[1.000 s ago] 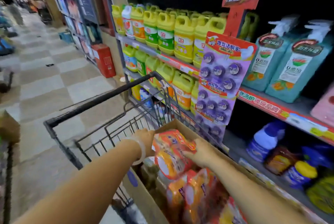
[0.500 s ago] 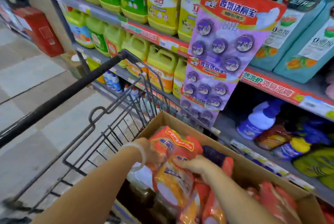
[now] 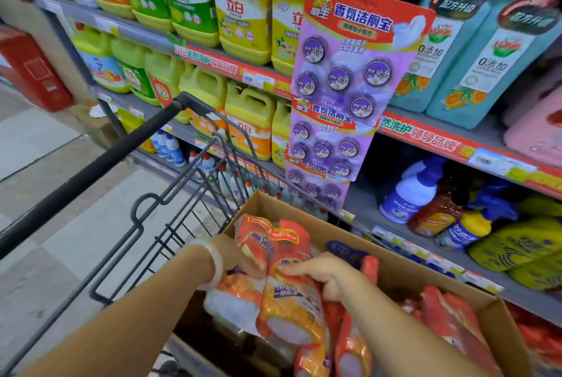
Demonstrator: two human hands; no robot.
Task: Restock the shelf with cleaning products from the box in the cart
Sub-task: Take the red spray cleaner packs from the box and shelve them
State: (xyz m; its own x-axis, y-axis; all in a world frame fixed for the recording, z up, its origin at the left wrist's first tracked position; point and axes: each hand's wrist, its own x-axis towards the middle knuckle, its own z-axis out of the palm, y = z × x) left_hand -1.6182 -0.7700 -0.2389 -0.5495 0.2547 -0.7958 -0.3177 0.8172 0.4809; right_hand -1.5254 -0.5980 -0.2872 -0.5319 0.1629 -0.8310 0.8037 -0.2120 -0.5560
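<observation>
red cabinet (image 3: 32, 69) (left, by shelving), tiled floor (image 3: 45, 243)

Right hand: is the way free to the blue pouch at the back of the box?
Probably not yet. The right hand grips an orange refill pouch, so it is occupied. The blue pouch lies just beyond its knuckles in the cardboard box, top uncovered.

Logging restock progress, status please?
Both hands, left and right, gripping orange refill pouches over the box. Nothing shelved yet. Hanging purple freshener cards front the shelf.
</observation>
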